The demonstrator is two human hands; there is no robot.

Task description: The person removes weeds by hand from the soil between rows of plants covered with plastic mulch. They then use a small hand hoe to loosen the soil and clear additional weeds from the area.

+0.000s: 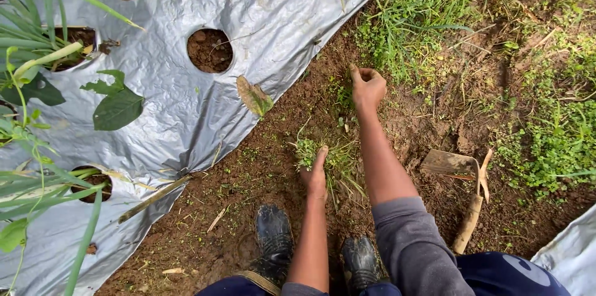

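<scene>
I see silver mulch sheet (186, 103) with planting holes at left, bare soil path (261, 178), hoe (462, 184) lying at right, my right hand (367, 88) closed on weeds (341, 94), left hand (315, 175) gripping a grass tuft (307, 147), hands apart

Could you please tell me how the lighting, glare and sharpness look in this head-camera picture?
Head view: soft, even daylight with no hard shadows; the crinkled silver plastic mulch sheet shows mild sheen, not blown out; right hand and left hand are sharp; the long green leaf blades near the lens look slightly soft.

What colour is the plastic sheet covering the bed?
Silvery grey plastic sheet, seen in the head view.
</scene>
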